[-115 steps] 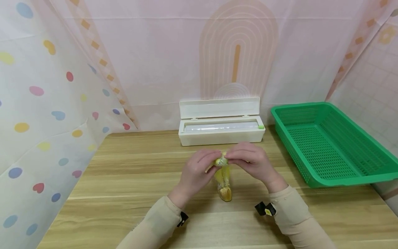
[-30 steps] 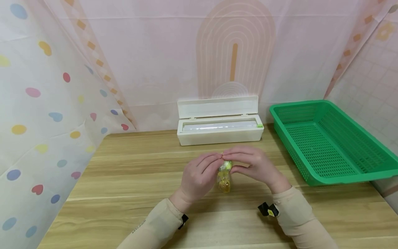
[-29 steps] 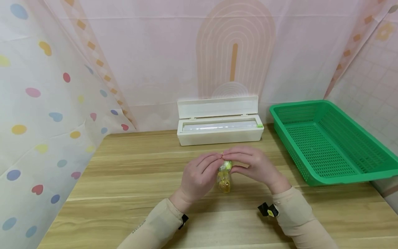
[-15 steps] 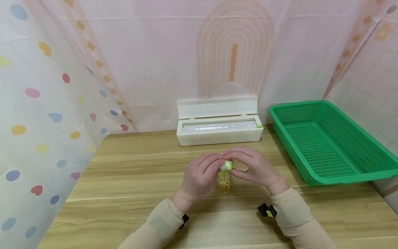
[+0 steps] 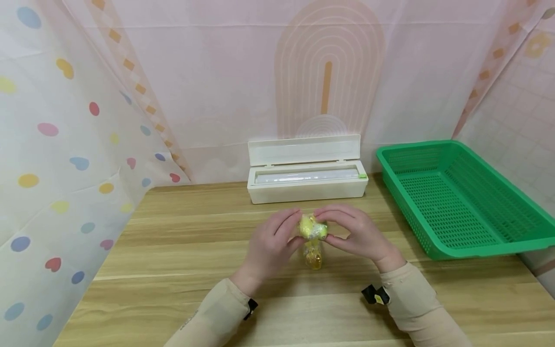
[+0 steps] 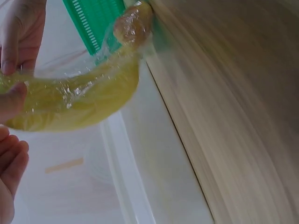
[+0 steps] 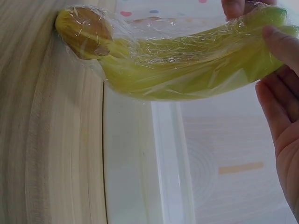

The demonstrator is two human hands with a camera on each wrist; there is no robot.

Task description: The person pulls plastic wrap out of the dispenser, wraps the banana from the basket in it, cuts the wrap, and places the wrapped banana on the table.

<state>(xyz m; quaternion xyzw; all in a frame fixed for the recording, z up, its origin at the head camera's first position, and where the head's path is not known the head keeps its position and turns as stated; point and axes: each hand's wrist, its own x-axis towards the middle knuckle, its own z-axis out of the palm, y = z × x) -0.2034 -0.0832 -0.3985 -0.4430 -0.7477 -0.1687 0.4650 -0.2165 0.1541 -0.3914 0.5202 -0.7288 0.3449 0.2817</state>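
A pair of joined bananas (image 5: 307,226) in clear cling film stands upright between my hands. In the right wrist view the bananas (image 7: 182,70) curve from a brownish-yellow stem end, down at the tabletop, to greenish tips. My left hand (image 5: 270,245) holds the tips from the left, with thumb and fingers on either side. From the right, my right hand (image 5: 359,232) pinches the other tip between thumb and fingers. Loose, shiny folds of film (image 6: 70,93) run along the inner curve of the fruit.
Behind the hands stands a white cling film box (image 5: 308,193), its lid raised and a roll inside. A green plastic basket (image 5: 427,236) sits at the right on the wooden table (image 5: 173,260). Patterned cloth (image 5: 217,86) hangs at the back and sides.
The fingertips met over the top of the bananas; now the left hand has drawn slightly left, baring both tips. Compared with the oldest frame, the stem end sits nearer the hands. Box and basket are unmoved.
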